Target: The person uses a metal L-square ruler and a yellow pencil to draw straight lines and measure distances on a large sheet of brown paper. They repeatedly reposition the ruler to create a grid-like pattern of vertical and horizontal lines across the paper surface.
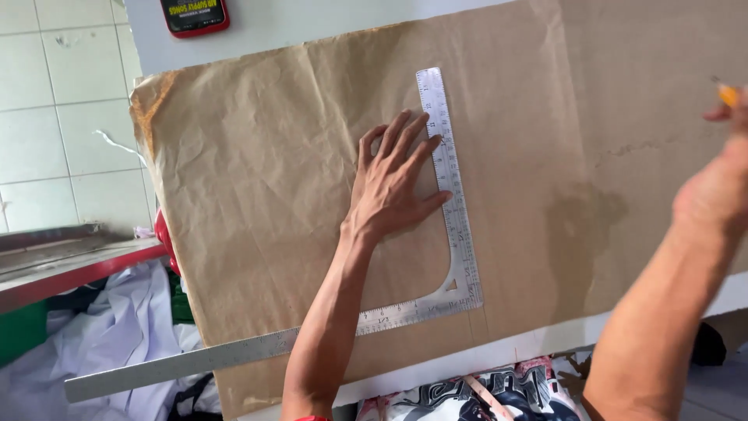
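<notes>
My left hand point(392, 181) lies flat, fingers spread, on a large sheet of crumpled brown paper point(257, 179), its fingertips pressing the upright arm of a metal L-square ruler point(456, 210). The ruler's long arm runs down and left past the paper's edge and off the table. My right hand point(717, 175) is raised at the right edge of the view and grips a yellow pencil point(726, 92), clear of the paper.
The paper covers a white table point(257, 27). A red-cased phone point(195, 15) lies at the table's far edge. White cloth point(117, 335) is piled below on the left beside a red-edged shelf point(70, 273). Tiled floor shows at upper left.
</notes>
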